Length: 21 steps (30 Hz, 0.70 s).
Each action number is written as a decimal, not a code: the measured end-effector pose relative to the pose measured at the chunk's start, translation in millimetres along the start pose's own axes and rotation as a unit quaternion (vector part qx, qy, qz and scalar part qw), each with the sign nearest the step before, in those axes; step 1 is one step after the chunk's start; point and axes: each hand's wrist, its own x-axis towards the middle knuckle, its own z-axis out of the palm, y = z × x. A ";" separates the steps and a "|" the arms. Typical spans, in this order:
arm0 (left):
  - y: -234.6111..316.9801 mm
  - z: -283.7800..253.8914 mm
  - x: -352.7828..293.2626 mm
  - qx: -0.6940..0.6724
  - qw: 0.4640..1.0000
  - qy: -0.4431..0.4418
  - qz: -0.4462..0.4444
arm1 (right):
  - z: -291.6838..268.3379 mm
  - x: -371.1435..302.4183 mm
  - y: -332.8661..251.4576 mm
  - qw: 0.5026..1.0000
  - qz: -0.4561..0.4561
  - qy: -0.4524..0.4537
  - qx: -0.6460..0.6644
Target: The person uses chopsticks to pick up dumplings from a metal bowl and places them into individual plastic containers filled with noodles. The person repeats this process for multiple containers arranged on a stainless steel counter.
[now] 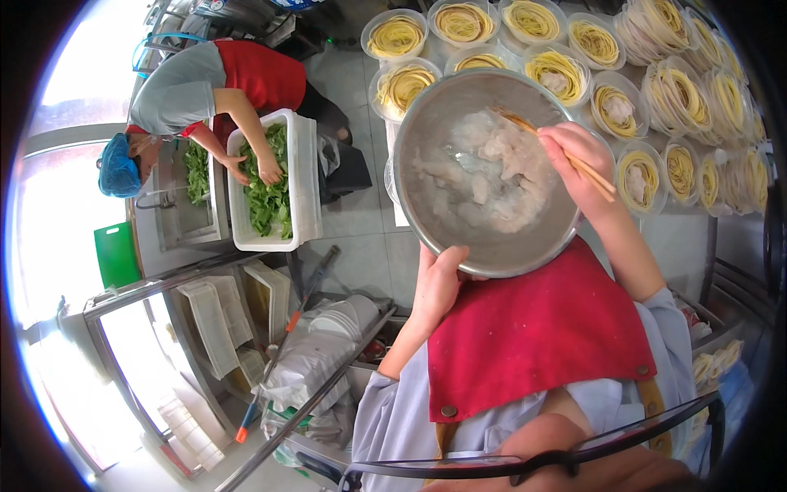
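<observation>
Beyond the metal bowl (pixel 525 252) in the left hand (pixel 440 281), blue packaging (pixel 297 3) bears lettering.

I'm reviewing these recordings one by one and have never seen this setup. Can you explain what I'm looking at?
There is no robot: a person works bare-handed. The single picture comes from a wide fisheye camera worn on their head, looking down, so straight edges bend near the rim. The left hand grips the near edge of a metal bowl. The right hand holds wooden chopsticks, tips inside the bowl, which contains pale, wet pieces. Beyond it, round tubs of yellow strands crowd a mostly hidden surface. At left, a co-worker handles green leaves in a white crate.
</observation>
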 end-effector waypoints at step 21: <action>-11.5 -3.2 -4.8 0.006 1.000 -0.013 -0.009 | -17.6 -14.5 -0.7 1.000 -0.003 0.018 -0.004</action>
